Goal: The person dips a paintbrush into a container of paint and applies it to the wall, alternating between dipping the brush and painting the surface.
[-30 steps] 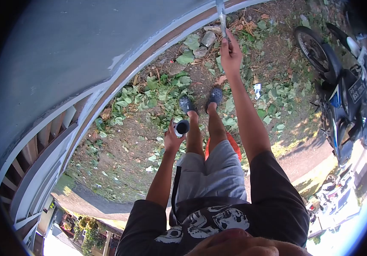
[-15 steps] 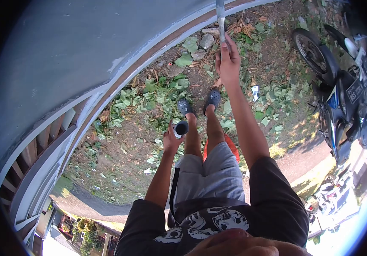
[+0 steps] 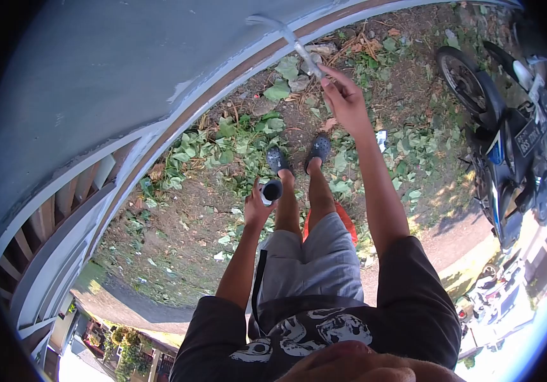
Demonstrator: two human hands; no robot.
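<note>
My right hand [image 3: 345, 99] is raised and grips the handle of a paintbrush [image 3: 296, 46], whose tip rests against the grey painted surface [image 3: 127, 70] above its white and brown trim. My left hand [image 3: 258, 207] hangs lower by my thigh and holds a small dark can [image 3: 271, 190] with its open mouth facing the camera. My feet in dark clogs [image 3: 299, 155] stand on the dirt below.
A parked motorcycle [image 3: 509, 134] stands at the right. Green leaves [image 3: 235, 137], stones and twigs litter the dirt ground. A slatted railing [image 3: 50, 223] runs at the lower left. An orange object [image 3: 347, 219] lies behind my legs.
My right hand has swung the brush from upright to a slant towards the left, so its tip now lies further left on the grey surface. The left hand and can have stayed put.
</note>
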